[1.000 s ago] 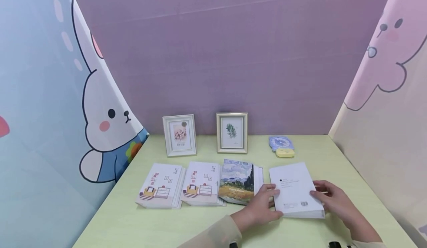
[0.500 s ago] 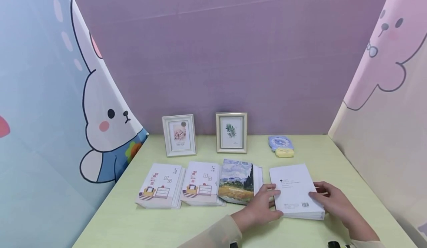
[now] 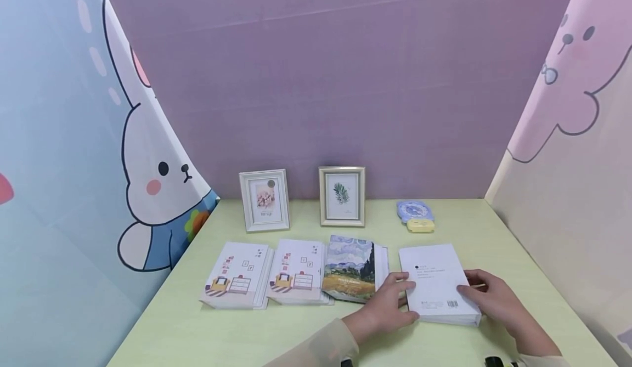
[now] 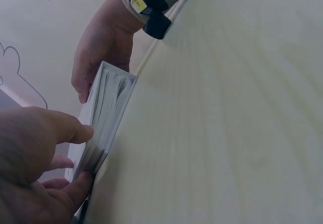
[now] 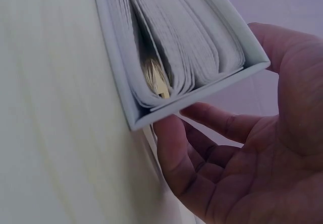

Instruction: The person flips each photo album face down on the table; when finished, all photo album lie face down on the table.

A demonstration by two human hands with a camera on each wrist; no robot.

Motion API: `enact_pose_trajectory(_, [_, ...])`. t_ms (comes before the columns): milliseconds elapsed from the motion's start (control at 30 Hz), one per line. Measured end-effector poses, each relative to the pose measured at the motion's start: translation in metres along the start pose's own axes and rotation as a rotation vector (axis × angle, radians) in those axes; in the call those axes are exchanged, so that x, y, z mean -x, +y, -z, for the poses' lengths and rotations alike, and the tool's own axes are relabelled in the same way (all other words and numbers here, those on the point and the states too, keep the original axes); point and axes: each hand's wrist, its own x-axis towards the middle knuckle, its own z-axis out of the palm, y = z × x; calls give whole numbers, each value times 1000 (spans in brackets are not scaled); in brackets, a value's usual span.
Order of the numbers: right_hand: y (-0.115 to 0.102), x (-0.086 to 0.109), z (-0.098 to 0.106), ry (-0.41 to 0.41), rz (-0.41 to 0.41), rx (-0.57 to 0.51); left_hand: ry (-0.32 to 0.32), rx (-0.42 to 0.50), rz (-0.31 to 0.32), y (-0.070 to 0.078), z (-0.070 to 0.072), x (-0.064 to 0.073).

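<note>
A thick white photo album (image 3: 432, 284) lies at the right of the table, its barcode cover facing up. My left hand (image 3: 382, 306) holds its left edge, with the fingertips at the cover and the thumb by the near corner. At the opposite side my right hand (image 3: 496, 298) grips the album, thumb on the cover and fingers along the spine side. Its page ends show in the right wrist view, where my right hand's fingers (image 5: 171, 143) reach under the spine. To the left lies an album with a painted landscape cover (image 3: 349, 268).
Two white albums with furniture drawings, the left one (image 3: 237, 274) and the middle one (image 3: 296, 271), lie in the same row. Behind stand a white picture frame (image 3: 265, 199) and a gold-edged frame (image 3: 342, 197). A blue and yellow clock-like item (image 3: 416, 213) lies at back right.
The album under my hands has shifted very slightly toward me, and my right thumb has slid a little left with it. The left hand stays nearly still.
</note>
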Motion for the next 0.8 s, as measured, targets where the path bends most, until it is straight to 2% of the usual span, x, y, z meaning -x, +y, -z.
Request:
enact_pose_trajectory(267, [-1, -1, 0, -5, -10, -3, -6, 33, 10, -1, 0, -2])
enact_pose_trajectory(400, [-3, -1, 1, -2, -17, -11, -10, 81, 25, 0, 1, -3])
enact_pose_trajectory(600, [-4, -2, 2, 20, -13, 8, 1, 120, 56, 3, 5, 1])
enact_pose_trajectory(700, [-4, -3, 3, 35, -12, 30, 2, 119, 50, 4, 10, 4])
enact_pose_trajectory(800, [-5, -4, 4, 49, -5, 52, -3, 129, 17, 3, 17, 6])
